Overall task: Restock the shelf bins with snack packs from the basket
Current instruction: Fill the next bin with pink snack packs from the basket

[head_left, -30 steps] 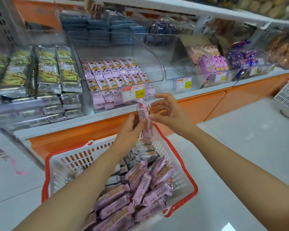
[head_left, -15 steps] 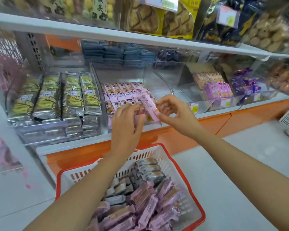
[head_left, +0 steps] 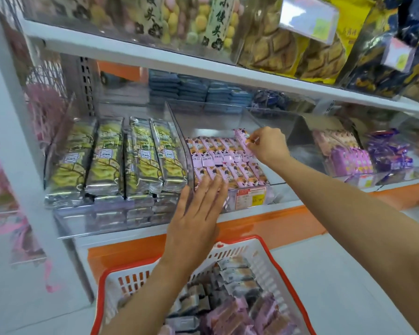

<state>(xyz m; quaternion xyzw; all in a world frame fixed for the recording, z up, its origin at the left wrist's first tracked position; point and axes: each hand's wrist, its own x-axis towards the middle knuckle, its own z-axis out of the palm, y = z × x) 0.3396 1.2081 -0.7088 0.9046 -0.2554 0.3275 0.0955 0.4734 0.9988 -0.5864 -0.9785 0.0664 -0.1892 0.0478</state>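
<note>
Snack pack (head_left: 242,140) in a pink wrapper is pinched between the thumb and curled fingers of the right hand (head_left: 269,146). It sits at about 1 o'clock from the view's centre, over the back right corner of the clear bin (head_left: 179,136). Its long axis runs from 11 o'clock to 5 o'clock, with the far end raised above the rows of pink packs (head_left: 218,155) lying front to back in the bin. The left hand (head_left: 195,213) is flat, fingers straight and together, pointing to 1 o'clock at the bin's front row; whether it touches cannot be told. A price label (head_left: 250,196) hangs on the bin's front. At 9 o'clock green-and-yellow packs (head_left: 121,155) lie side by side, and blue packs (head_left: 194,90) are stacked behind. The white shelf (head_left: 140,53) above carries blurred goods. At 6 o'clock a red-rimmed white basket (head_left: 272,256) stands on the pale floor (head_left: 344,286) with loose packs (head_left: 230,308) inside. The frame cuts off its near edge.
</note>
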